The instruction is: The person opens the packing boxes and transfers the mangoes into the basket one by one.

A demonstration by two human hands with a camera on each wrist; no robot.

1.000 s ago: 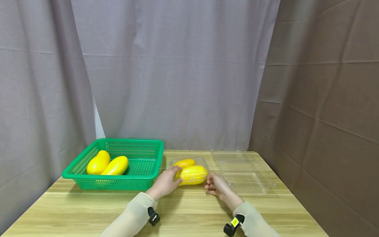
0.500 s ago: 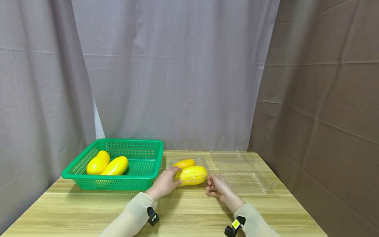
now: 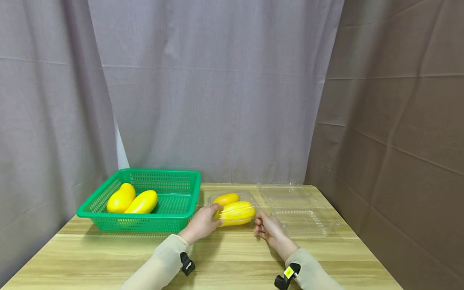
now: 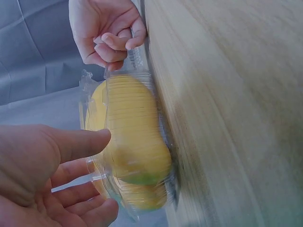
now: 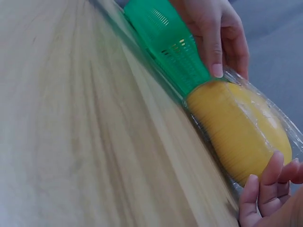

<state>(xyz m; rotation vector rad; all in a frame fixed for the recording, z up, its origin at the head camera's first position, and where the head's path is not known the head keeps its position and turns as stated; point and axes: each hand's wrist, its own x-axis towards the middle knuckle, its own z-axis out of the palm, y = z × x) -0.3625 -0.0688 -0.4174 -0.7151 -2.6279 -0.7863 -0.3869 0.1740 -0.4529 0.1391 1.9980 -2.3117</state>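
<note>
A clear plastic clamshell box (image 3: 250,198) stands on the table in front of me, its lid down over two yellow mangoes: the nearer mango (image 3: 237,213) and the farther mango (image 3: 226,199). My left hand (image 3: 204,222) grips the box's left end, thumb on the near side at the rim and fingers beyond it, as the left wrist view shows (image 4: 71,175). At the right end, my right hand (image 3: 270,230) has curled fingers and pinches the box edge near the front corner. In the right wrist view its fingertips (image 5: 272,172) touch the plastic.
Left of the box stands a green perforated basket (image 3: 141,223) holding a pear-shaped mango (image 3: 121,198) and a longer mango (image 3: 142,202). To the right lies another clear clamshell box (image 3: 295,215), opened flat. Grey curtains (image 3: 217,88) hang behind the table (image 3: 232,262).
The nearer mango and the box's right end have shifted slightly right and up. My right hand has moved a little to the right with it; my left hand stays nearly still.
</note>
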